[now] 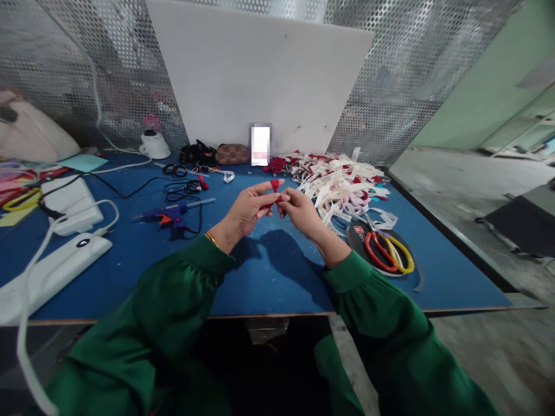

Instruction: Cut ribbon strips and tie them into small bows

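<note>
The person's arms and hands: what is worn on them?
The loose dark green left sleeve and the matching right sleeve are gathered at the cuffs. The left hand is bare, with a thin gold bangle at its wrist; the right hand is bare too.

Left hand and right hand pinch red ribbon; scissors nearby.

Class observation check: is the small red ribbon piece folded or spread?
Folded: the small red ribbon piece sits bunched between left hand and right hand.
</note>
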A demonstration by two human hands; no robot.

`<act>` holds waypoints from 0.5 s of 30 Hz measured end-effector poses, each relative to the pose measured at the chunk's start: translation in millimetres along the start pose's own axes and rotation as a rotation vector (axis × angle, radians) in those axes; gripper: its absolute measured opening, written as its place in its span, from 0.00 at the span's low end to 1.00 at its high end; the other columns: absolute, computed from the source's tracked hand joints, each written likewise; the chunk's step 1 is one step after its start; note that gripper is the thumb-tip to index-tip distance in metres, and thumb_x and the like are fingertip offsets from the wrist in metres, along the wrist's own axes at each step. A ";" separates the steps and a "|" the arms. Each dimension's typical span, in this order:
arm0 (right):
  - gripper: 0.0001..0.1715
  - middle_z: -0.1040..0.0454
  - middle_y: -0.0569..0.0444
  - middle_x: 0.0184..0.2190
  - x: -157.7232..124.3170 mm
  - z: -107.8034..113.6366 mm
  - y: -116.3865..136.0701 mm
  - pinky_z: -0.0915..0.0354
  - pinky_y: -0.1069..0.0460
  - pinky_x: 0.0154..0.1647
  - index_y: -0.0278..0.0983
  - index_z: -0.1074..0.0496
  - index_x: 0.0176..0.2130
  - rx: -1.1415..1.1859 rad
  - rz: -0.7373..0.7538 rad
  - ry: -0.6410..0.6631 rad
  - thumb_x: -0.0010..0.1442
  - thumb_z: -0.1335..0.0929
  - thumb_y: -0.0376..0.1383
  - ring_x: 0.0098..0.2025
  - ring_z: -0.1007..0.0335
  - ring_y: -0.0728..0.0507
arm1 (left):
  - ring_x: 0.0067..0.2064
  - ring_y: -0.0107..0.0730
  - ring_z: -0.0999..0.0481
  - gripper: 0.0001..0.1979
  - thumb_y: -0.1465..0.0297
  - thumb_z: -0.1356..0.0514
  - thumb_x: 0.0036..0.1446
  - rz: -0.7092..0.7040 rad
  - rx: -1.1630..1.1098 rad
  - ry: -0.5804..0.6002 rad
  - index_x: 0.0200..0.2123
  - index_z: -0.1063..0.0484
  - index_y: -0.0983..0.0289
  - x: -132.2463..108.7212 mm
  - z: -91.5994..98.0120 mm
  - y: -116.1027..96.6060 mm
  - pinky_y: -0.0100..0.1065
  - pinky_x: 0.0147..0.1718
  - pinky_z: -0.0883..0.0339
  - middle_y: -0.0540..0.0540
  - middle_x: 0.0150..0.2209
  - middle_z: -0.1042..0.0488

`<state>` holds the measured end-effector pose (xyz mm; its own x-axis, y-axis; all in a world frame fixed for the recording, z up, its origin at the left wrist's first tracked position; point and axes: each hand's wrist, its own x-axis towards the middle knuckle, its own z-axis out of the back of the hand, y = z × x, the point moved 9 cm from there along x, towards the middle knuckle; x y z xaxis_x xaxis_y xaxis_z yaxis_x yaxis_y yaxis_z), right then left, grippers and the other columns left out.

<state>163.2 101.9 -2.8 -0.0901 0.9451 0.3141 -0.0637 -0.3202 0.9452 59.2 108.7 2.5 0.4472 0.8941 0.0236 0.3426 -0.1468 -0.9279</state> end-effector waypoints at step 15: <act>0.16 0.34 0.60 0.20 -2.6 26.3 21.0 0.45 0.53 0.26 0.38 0.32 0.27 0.066 -0.058 -0.103 0.54 0.27 0.46 0.24 0.41 0.51 | 0.13 0.11 0.48 0.18 0.75 0.37 0.56 0.060 -0.089 -0.022 0.50 0.24 0.64 0.6 5.5 0.2 0.25 0.24 0.35 0.50 0.32 0.19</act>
<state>188.3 94.5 18.6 0.0142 0.9648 0.2625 0.0003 -0.2625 0.9649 55.0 111.6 0.3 0.4509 0.8917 -0.0400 0.3880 -0.2361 -0.8909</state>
